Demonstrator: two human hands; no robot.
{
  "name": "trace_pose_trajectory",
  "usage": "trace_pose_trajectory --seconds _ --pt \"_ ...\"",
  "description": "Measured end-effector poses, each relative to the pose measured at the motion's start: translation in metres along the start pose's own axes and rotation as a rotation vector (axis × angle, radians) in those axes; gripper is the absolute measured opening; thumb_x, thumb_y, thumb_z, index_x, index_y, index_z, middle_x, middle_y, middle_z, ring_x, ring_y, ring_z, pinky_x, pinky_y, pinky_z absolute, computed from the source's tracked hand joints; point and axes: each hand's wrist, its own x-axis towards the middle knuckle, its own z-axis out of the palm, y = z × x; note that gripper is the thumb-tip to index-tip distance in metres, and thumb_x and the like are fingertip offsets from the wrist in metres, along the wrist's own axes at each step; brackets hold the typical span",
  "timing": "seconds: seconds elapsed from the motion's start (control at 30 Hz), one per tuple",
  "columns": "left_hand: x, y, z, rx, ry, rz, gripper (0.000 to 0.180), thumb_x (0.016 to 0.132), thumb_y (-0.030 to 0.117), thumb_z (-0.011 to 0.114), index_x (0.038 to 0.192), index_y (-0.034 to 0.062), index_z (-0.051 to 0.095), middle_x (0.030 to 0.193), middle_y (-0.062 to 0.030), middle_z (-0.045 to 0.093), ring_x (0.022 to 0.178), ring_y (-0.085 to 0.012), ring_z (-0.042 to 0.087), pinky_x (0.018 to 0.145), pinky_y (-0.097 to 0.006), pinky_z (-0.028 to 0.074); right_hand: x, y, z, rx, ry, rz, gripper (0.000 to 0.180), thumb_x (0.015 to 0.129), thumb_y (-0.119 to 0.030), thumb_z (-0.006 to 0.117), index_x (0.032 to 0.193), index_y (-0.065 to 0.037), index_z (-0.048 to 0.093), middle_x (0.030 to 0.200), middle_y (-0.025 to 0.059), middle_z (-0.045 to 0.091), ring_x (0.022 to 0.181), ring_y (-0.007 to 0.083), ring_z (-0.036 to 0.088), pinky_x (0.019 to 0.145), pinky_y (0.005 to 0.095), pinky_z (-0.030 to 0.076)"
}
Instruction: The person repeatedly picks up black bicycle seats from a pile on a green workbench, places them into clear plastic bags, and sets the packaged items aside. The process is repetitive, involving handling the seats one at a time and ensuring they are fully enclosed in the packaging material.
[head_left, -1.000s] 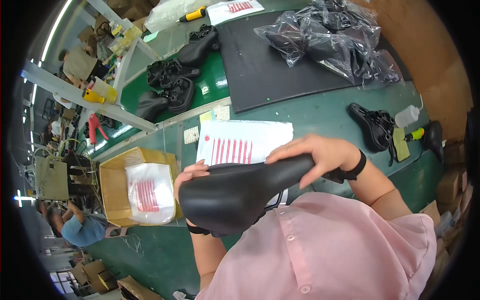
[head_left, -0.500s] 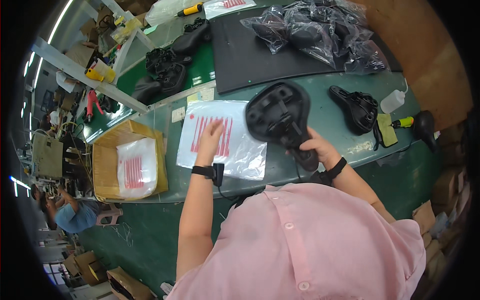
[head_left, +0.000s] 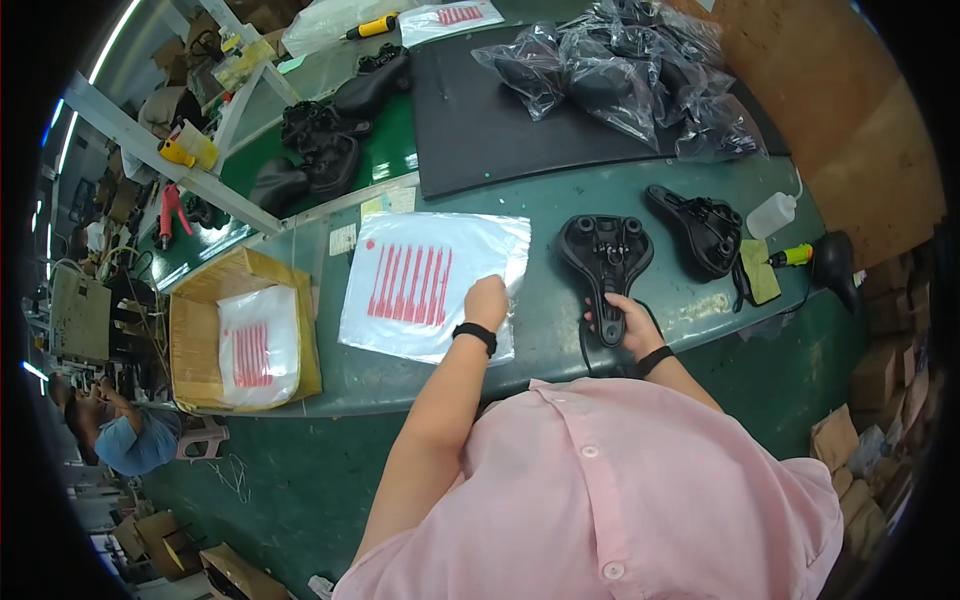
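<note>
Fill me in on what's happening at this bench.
A person in a pink shirt stands at a green table. Their right hand grips the narrow end of a black bicycle saddle lying underside up. Their left hand rests on a clear plastic bag with red print lying flat beside it.

I see my left hand (head_left: 487, 301) stretched forward on a nearly straight arm, fingers curled and pressed down, a black band on its wrist. My right hand (head_left: 625, 322) sits nearer, elbow bent, fingers closed in a grip, wrist banded too.
</note>
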Motion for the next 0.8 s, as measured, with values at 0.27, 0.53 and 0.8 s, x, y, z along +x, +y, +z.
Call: trace_pose_trajectory --seconds 0.27,0.53,0.8 --pt "-0.013 -0.018 -0.076 -0.938 -0.165 -0.471 0.025 0.081 0.024 0.071 0.067 0.0059 0.059 0.064 -0.0005 0.059 0.055 -0.0083 0.05 0.05 -0.024 0.04 -0.014 -0.02 0.022 -0.106 -0.03 0.02 0.037 0.083 -0.011 0.065 0.115 -0.003 0.049 0.099 0.0178 0.064 0.077 0.0287 0.067 0.067 0.0418 0.058" --pt "-0.015 -0.024 -0.09 -0.976 -0.045 -0.412 0.008 0.082 0.003 0.061 0.088 0.0012 0.066 0.082 -0.0064 0.067 0.068 -0.0145 0.064 0.059 -0.026 0.051 0.038 -0.003 0.129 -0.229 -0.375 0.144 0.056 0.076 -0.005 0.07 0.127 -0.003 0.047 0.11 0.0078 0.062 0.094 0.017 0.062 0.081 0.0312 0.051" --pt "-0.035 -0.065 -0.079 -0.57 0.017 -0.341 0.019 0.075 0.009 0.073 0.067 0.0042 0.056 0.059 -0.0027 0.058 0.056 -0.0132 0.058 0.05 -0.025 0.043 0.102 0.06 0.177 -0.305 -0.351 0.115 0.061 0.075 0.002 0.068 0.13 -0.002 0.042 0.109 0.0084 0.061 0.095 0.0173 0.062 0.082 0.0318 0.051"
